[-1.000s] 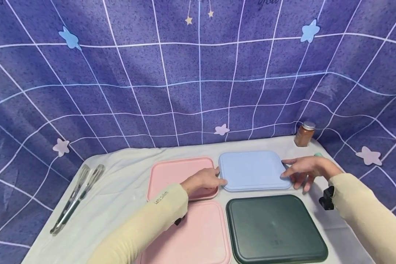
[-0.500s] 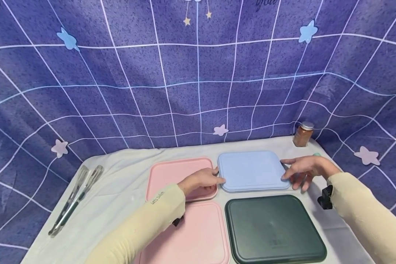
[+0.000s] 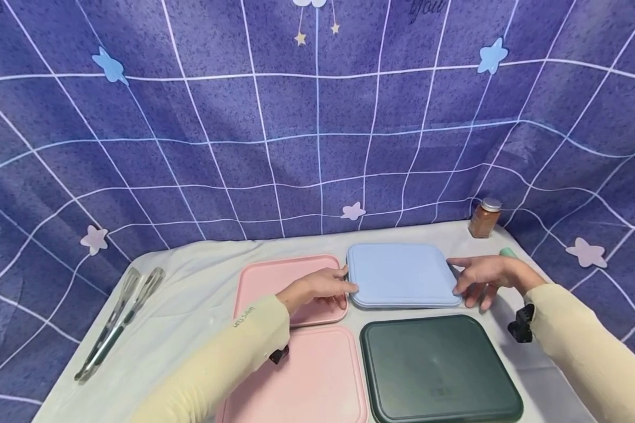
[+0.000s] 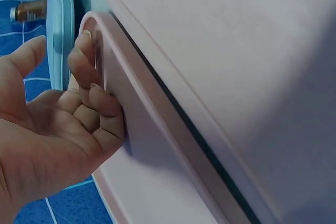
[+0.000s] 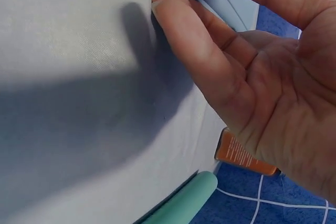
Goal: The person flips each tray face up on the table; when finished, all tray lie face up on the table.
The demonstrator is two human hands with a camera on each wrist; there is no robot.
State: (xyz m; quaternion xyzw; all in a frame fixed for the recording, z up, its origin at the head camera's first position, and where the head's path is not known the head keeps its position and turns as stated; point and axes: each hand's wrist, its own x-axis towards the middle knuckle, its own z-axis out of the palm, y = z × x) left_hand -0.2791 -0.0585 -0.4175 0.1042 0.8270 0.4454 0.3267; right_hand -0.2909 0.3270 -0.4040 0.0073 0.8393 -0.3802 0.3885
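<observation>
A shallow blue rectangular box with rounded corners lies between both hands at the back of the table. My left hand pinches its left edge near the front corner, thumb raised, lower fingers curled over the rim of the pink tray. On the opposite side, my right hand holds the right edge with thumb and index finger. Its other fingers hang loosely above the cloth in the right wrist view. The hands partly hide the gripped edges.
In front lie a flat pink piece and a dark green one. Metal tongs rest at the left. A brown-filled jar and a green handle sit at the right. A purple curtain hangs behind.
The head view has shifted slightly. The gap between the blue box's front edge and the green piece looks a little wider; both hands keep their places at its edges.
</observation>
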